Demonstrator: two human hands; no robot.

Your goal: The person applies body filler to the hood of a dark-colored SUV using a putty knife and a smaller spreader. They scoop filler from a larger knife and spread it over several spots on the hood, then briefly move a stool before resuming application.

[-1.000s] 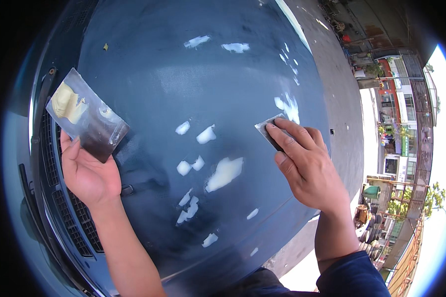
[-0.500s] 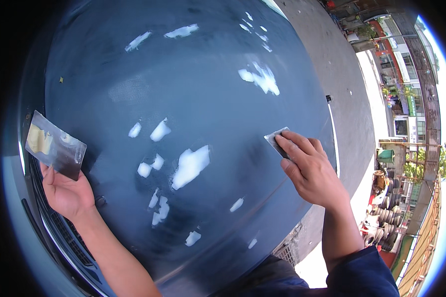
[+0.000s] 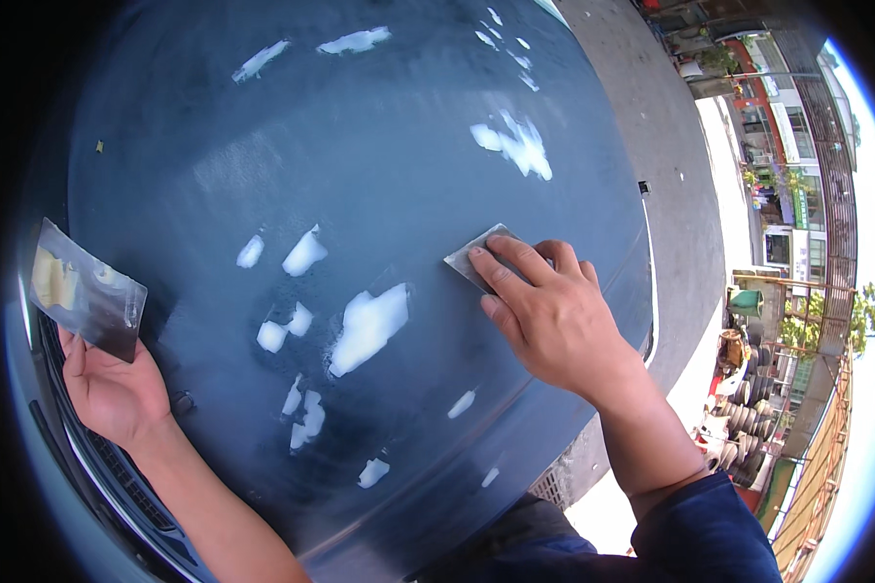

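A dark blue-grey car hood [image 3: 408,175] fills the middle, dotted with white filler patches, the largest [image 3: 370,327] near its centre. At the left, my left hand [image 3: 117,389] is closed on the lower edge of a flat metal plate [image 3: 117,296]. Yellowish putty [image 3: 56,282] is smeared on that plate's left part. My right hand [image 3: 559,316] grips a small metal spreader [image 3: 472,257], fingers pressed along its top, over the hood right of the largest patch. Its blade lies near the surface; whether it touches cannot be told.
Along the left run the car's dark vent grille [image 3: 117,466] and windscreen edge. Grey pavement [image 3: 685,214] lies beyond the hood's right edge. Farther right are stacked tyres [image 3: 749,418], a green bin [image 3: 746,302] and buildings.
My right hand has moved left across the hood with the spreader. My left hand and the plate sit slightly farther left in view, as the whole view has shifted a little.
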